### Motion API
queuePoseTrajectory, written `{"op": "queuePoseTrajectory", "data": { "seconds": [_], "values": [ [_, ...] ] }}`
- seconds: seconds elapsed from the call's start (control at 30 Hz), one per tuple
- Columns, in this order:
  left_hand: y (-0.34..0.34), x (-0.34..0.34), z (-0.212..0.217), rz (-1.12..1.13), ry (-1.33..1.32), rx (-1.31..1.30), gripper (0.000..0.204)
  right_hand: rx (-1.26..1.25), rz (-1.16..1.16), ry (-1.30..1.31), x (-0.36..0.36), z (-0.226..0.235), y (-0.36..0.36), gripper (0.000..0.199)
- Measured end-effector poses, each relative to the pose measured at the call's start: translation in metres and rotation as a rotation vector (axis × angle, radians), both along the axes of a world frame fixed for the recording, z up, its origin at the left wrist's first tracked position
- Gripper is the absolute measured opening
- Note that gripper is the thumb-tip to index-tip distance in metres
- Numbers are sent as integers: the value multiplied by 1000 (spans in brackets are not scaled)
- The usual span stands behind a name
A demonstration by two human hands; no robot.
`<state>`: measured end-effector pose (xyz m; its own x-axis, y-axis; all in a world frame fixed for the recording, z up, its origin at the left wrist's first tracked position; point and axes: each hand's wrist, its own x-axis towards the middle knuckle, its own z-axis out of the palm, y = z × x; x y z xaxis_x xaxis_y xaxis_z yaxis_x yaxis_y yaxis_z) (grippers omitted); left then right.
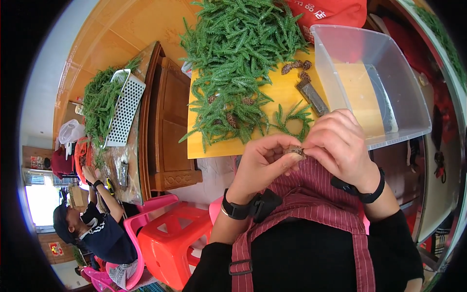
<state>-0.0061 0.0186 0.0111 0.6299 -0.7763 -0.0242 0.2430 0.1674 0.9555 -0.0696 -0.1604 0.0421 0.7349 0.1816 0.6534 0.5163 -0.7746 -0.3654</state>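
My left hand (262,163) and my right hand (340,143) meet in front of my chest, both pinching one small brown cone (295,151) between their fingertips. Each wrist carries a black band. Just beyond them a yellow table (277,95) holds a big heap of green conifer sprigs (238,44), a small green wreath ring (293,118), several loose brown cones (297,65) and a dark flat tool (312,96). I wear a striped maroon apron (311,209).
A clear plastic bin (374,78) stands at the table's right. A carved wooden bench (165,126) and an orange stool (177,243) are at left. Another person (97,228) works at a second table with sprigs and a white perforated tray (124,109).
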Motion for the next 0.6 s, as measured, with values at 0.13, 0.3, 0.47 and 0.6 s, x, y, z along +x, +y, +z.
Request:
{"op": "queuePoseTrajectory", "data": {
  "seconds": [0.13, 0.3, 0.47, 0.6],
  "values": [
    [0, 1, 3, -35, 25, -11, 20, 20, 62, 1, 0, 0, -3, 20],
    [0, 1, 4, -50, 41, 8, 20, 36, 139, 8, 1, -3, -5, 20],
    [0, 1, 5, -55, 53, 18, 21, 63, 164, 10, 0, -2, -6, 21],
    [1, 2, 5, -68, 44, 17, 20, 56, 193, 6, 0, 0, -8, 21]
  ]
}}
